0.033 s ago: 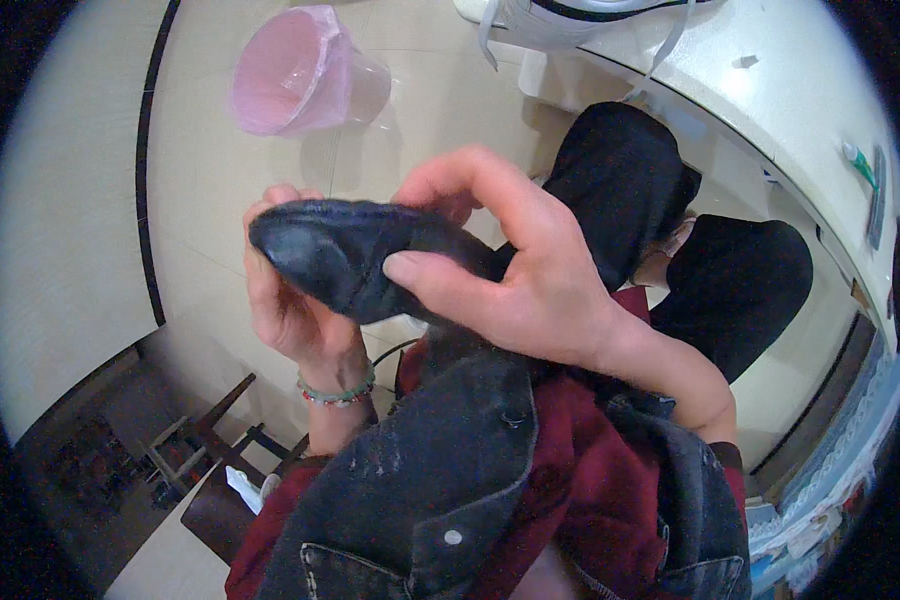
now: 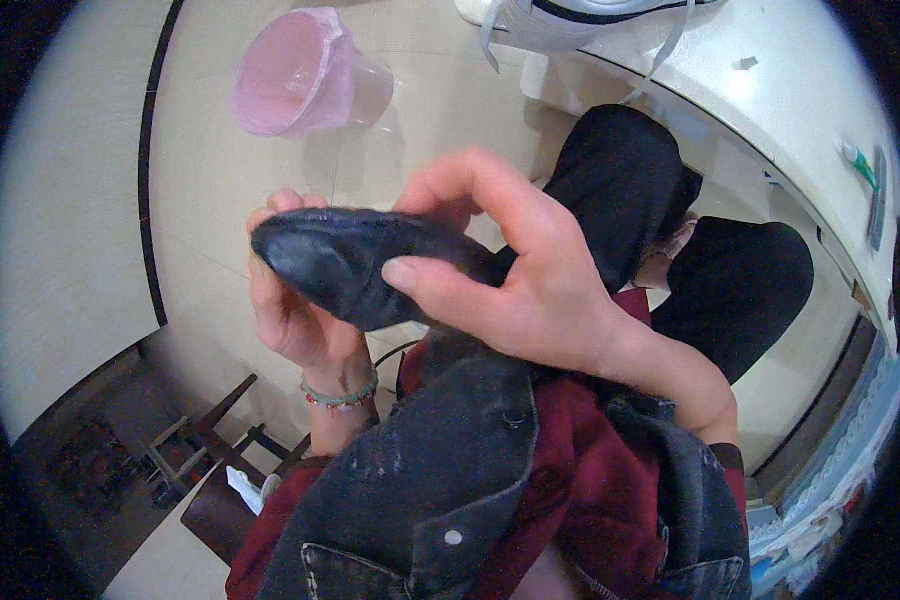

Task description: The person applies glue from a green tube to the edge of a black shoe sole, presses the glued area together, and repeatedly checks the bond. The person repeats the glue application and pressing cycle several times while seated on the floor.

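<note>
A black leather shoe [image 2: 335,265] with a creased surface is held between both hands in front of my chest, its rounded toe pointing left. My left hand [image 2: 295,315], with a beaded bracelet [image 2: 338,398] at the wrist, cups the toe from behind and below; the shoe hides part of its fingers. My right hand [image 2: 520,280] grips the shoe farther back, thumb pressed on the near side and fingers curled over the far side. The rear of the shoe is hidden behind my right hand and blends into my dark clothing.
A pink waste bin [image 2: 290,75] with a thin liner stands on the tiled floor ahead. At upper right is a white table [image 2: 770,90] bearing a white sneaker [image 2: 560,25] with hanging laces and a green-and-white tube [image 2: 858,163]. A dark wooden chair [image 2: 210,515] stands at lower left.
The shoe's toe end sits slightly lower and is tilted a little differently. Both hands keep hold of it in nearly the same places.
</note>
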Demonstrator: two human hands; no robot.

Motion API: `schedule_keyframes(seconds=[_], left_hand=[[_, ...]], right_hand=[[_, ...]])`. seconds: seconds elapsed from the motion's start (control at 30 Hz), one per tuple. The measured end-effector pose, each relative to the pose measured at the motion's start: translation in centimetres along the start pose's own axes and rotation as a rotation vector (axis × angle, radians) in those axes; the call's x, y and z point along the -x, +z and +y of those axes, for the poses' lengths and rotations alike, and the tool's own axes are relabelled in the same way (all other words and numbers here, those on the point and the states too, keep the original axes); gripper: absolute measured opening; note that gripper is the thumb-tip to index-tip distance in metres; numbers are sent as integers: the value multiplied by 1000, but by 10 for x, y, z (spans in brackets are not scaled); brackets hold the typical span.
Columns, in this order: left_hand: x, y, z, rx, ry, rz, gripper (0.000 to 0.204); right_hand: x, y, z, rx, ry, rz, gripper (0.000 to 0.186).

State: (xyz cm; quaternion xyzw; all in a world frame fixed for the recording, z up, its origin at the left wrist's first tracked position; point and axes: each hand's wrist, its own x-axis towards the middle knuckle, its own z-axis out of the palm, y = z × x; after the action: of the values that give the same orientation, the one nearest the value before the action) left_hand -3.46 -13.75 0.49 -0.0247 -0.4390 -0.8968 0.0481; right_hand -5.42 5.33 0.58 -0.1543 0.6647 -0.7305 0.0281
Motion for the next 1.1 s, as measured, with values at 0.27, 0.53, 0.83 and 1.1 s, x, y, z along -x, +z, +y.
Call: schedule_keyframes(seconds=[0.27,0.53,0.83,1.1], left_hand=[[11,8,-6,126,-12,-18,21],[11,10,-7,128,8,-70,24],[14,10,-12,41,4,-67,25],[16,7,-15,59,-20,-11,23]], right_hand=[[12,-1,-16,-8,11,-19,31],[15,0,-19,8,-17,-12,32],[13,5,-17,37,-34,-1,32],[12,9,-10,-37,-10,20,26]])
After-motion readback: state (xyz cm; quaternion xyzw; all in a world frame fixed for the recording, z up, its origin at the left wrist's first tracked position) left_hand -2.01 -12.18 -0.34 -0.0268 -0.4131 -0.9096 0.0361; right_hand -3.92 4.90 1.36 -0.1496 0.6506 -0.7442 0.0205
